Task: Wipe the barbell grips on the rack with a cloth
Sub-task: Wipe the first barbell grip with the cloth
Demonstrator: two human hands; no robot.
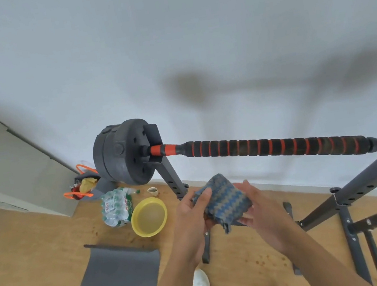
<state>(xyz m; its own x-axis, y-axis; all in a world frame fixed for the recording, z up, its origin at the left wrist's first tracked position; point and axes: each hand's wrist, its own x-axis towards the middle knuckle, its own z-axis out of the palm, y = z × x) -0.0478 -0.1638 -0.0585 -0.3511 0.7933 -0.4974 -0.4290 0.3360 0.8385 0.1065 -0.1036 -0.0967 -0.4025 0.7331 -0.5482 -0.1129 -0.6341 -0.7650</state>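
I hold the cloth (pixel 221 198) between both hands, below the barbell and not touching it. My left hand (pixel 192 219) has its thumb curled over the cloth's near-left edge, fingers tucked beneath; my right hand (pixel 258 206) cups the other side, fingers bent around the folded bundle, so both are pinching it.

The barbell (pixel 276 145) rests on the rack (pixel 362 187) above and beyond my hands, its long axis running crosswise from up-left, where the weight plates (pixel 120 153) sit, to the right and slightly down. The ribbed black-and-orange grip (pixel 276 145) spans most of that length.

I judge my right hand the nearer one: the grip's middle lies just up and ahead of it. Wiping would mean lifting the cloth and wrapping it across the bar, then sliding along its axis.

Left of my left hand, on the floor, sits a yellow basin (pixel 149 217).
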